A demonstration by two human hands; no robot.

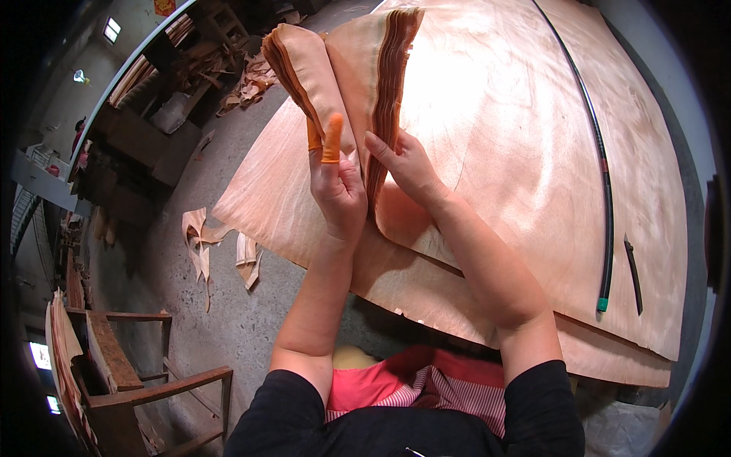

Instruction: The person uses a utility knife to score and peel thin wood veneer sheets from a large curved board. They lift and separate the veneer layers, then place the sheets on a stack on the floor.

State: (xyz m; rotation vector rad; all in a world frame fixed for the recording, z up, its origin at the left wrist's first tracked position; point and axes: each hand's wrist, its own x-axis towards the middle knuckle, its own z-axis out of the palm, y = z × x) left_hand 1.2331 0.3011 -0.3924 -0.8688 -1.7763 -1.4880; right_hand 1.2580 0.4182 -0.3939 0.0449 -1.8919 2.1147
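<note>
My left hand (337,186), with orange rubber covers on two fingertips, grips the left part of a thick bundle of thin wood veneer sheets (335,68), which bends away to the left. My right hand (407,164) presses against the right part of the bundle, whose brown edges (390,84) stand upright between my two hands. The bundle is held above a large pale veneer sheet (518,137) that lies flat on the work surface.
A long black rod with a green tip (605,221) and a short dark tool (633,274) lie on the big sheet at the right. Veneer scraps (202,244) litter the concrete floor at the left. A wooden rack (114,365) stands at the lower left.
</note>
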